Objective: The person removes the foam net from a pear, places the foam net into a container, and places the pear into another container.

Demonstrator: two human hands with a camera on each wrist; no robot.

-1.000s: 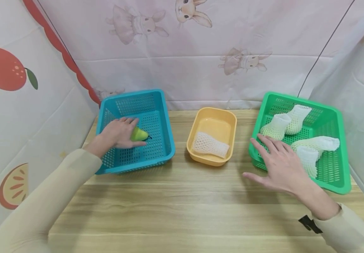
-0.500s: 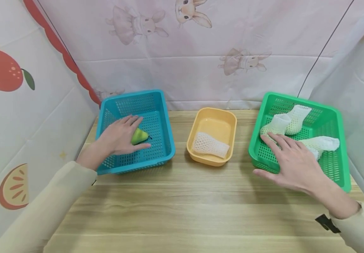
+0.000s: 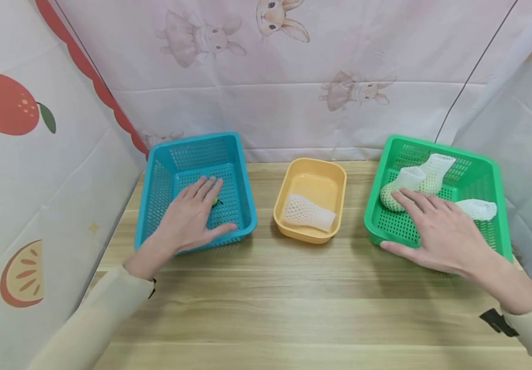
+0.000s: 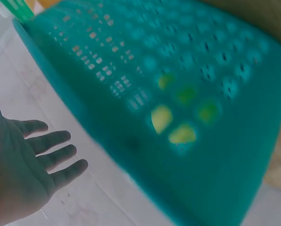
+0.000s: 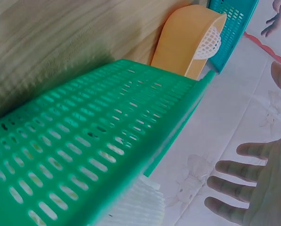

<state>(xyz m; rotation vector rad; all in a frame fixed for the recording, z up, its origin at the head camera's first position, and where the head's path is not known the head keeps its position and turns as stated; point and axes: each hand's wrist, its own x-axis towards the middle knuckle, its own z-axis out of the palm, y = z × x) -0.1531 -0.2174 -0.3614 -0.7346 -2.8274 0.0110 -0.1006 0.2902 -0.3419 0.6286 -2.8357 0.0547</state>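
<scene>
Over the near side of the blue basket [image 3: 243,174] hovers my left hand [image 3: 185,218], fingers straight and nothing in them. A green pear [image 3: 214,201] lies in that basket, mostly hidden beneath the hand; the left wrist view shows its yellow-green skin [image 4: 161,118] through the basket holes. My right hand [image 3: 446,231], fingers extended and likewise holding nothing, is above the near left side of the green basket [image 3: 501,180]. Several pears in white foam net sleeves lie in it, one sleeved pear [image 3: 393,196] just beyond my fingertips; others are partly covered by the hand.
Between the baskets stands a small orange-yellow tray [image 3: 309,236] holding an unfilled white foam net [image 3: 306,211]. All three containers rest on a wood-grain table [image 3: 266,308]. Printed cloth [image 3: 284,113] hangs behind and on both sides.
My left hand has moved right and nearer to me, now covering most of the pear. My right hand has shifted right over the green basket. Containers and fruit stay put.
</scene>
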